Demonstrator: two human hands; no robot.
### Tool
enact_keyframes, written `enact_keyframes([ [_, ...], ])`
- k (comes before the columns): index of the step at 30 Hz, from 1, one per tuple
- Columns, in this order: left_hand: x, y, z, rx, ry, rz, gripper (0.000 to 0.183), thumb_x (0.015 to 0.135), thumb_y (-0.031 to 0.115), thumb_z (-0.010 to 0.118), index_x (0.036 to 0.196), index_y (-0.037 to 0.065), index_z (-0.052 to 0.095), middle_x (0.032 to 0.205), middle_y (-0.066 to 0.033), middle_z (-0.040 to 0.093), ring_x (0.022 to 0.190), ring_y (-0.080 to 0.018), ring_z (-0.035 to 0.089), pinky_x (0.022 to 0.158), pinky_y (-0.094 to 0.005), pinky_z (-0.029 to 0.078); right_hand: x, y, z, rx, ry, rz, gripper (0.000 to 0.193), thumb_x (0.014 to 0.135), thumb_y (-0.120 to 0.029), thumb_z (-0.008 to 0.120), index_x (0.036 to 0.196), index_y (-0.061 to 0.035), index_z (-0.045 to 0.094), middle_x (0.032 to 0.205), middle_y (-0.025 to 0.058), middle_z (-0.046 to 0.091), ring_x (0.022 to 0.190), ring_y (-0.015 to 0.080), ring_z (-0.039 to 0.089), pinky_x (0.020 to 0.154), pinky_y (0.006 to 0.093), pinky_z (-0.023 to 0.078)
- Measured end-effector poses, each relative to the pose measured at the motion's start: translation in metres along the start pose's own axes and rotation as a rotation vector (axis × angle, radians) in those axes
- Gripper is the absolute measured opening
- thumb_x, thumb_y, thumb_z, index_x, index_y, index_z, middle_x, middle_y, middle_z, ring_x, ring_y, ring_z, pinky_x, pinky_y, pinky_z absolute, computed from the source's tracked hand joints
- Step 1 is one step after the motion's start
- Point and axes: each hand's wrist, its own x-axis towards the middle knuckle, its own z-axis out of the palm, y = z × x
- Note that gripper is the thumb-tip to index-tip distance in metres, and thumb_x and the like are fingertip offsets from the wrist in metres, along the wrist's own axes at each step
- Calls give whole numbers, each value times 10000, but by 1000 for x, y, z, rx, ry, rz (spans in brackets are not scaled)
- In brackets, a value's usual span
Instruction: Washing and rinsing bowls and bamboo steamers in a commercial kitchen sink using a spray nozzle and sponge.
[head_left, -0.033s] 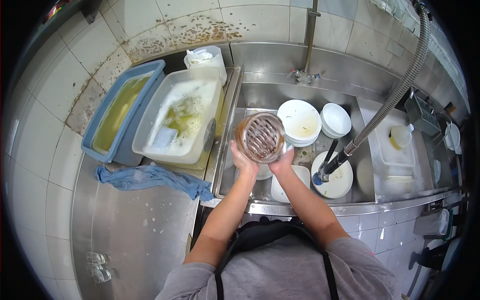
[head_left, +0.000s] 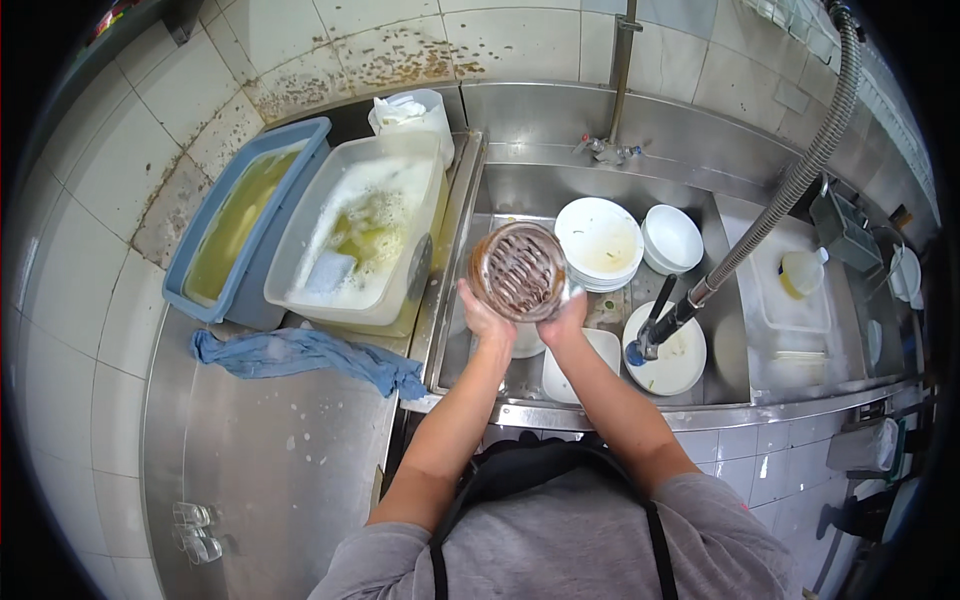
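Observation:
Between both hands I hold a round glass jar (head_left: 518, 272) above the sink, its circular face turned up toward me. Wavy brown ridges show through the glass, and I cannot tell whether they are residue or pattern. My left hand (head_left: 486, 318) grips the jar's near left side. On the near right side my right hand (head_left: 565, 320) closes round it, with white foam by the fingers. A stack of white plates (head_left: 598, 238) stands just beyond to the right. Below my wrists, a white squarish dish (head_left: 583, 368) lies in the sink, partly hidden by my right forearm.
Left of the sink (head_left: 520, 180) stand a sudsy clear tub (head_left: 290, 292) and a blue tub (head_left: 185, 303) of yellowish water. A blue cloth (head_left: 300, 355) lies before them. White bowls (head_left: 672, 238) and a food-specked plate (head_left: 685, 365) sit right, under a hanging spray hose (head_left: 760, 225).

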Motion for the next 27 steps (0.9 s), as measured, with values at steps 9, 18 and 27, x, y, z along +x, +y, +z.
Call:
enact_keyframes([
  [9,3,-1,-5,367,179,-25,603,817,503,450,1144,-4,443,1113,-110,496,971,-260,523,847,-394,419,-2,-18,19,-1683,-544,-897,389,650,-49,561,1038,-44,544,1054,161,546,1007,303,504,900,345,367],
  [18,7,17,-5,431,199,-181,588,794,502,505,1024,-38,521,943,-98,568,794,-222,568,723,-347,464,11,-34,29,-2284,-1036,-957,380,585,0,549,957,-67,594,1046,122,492,973,326,457,811,389,418],
  [27,74,-36,-68,566,313,102,548,827,469,466,782,-61,599,730,-91,594,709,-190,548,685,-342,425,20,-52,-49,-2260,-577,-438,305,560,-15,529,844,-49,634,873,181,564,841,337,546,775,364,435],
])
